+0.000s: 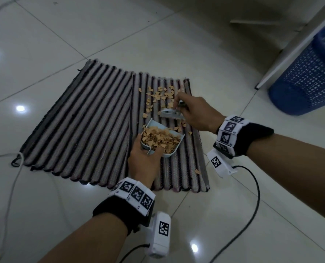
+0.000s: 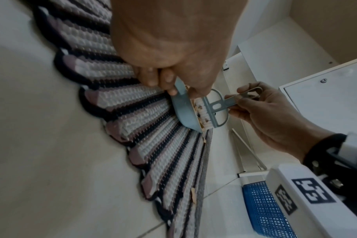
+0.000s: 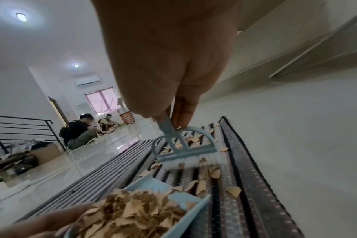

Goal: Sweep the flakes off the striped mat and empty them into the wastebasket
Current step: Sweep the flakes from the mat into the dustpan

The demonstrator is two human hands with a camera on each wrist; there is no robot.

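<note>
A striped mat (image 1: 85, 118) lies on the tiled floor, with tan flakes (image 1: 158, 95) scattered over its right part. My left hand (image 1: 144, 160) grips the near end of a pale blue dustpan (image 1: 174, 149) heaped with flakes (image 3: 128, 214); its mouth faces away from me. Just beyond the pan, my right hand (image 1: 197, 112) pinches the handle of a small pale blue brush (image 1: 170, 113), bristles down on the mat (image 3: 240, 161). From the left wrist view, the brush (image 2: 214, 109) stands right at the pan's (image 2: 183, 109) mouth. The blue mesh wastebasket (image 1: 309, 76) stands at the right.
A white furniture panel (image 1: 298, 44) slopes beside the wastebasket. Cables (image 1: 252, 215) trail over the floor by my wrists, and a white cord (image 1: 15, 177) lies left of the mat. In the right wrist view, people (image 3: 81, 130) sit on the floor far off near a railing (image 3: 20, 125).
</note>
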